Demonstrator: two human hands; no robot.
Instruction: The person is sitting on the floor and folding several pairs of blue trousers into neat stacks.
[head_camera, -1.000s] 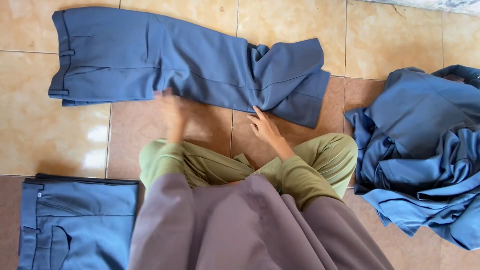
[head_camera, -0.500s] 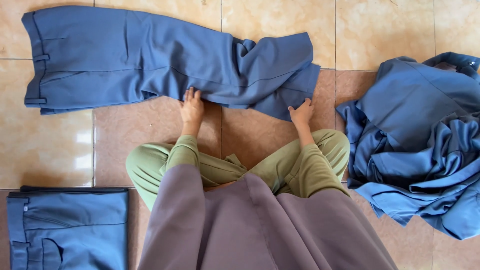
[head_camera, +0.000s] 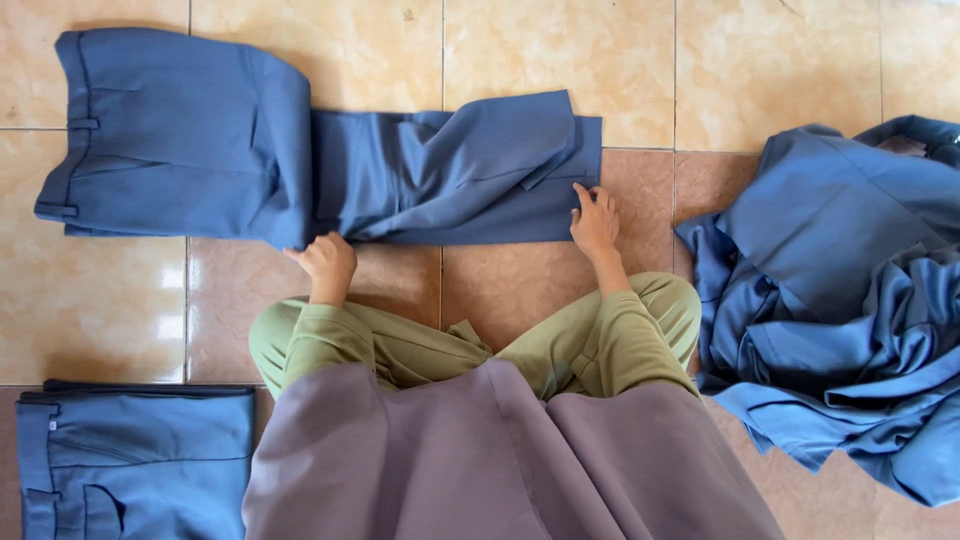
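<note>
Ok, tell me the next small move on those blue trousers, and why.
Probably smooth the folded-back legs flat: the blue trousers still bunch in ridges mid-length, with the left hand at the near edge and the right hand by the folded end.

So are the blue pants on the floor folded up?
Partly folded: the blue trousers have their legs doubled back at the right end.

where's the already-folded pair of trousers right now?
In the head view the folded blue trousers lie on the tiled floor at the bottom left corner, just left of the person's mauve skirt, below the trousers being folded.
</note>
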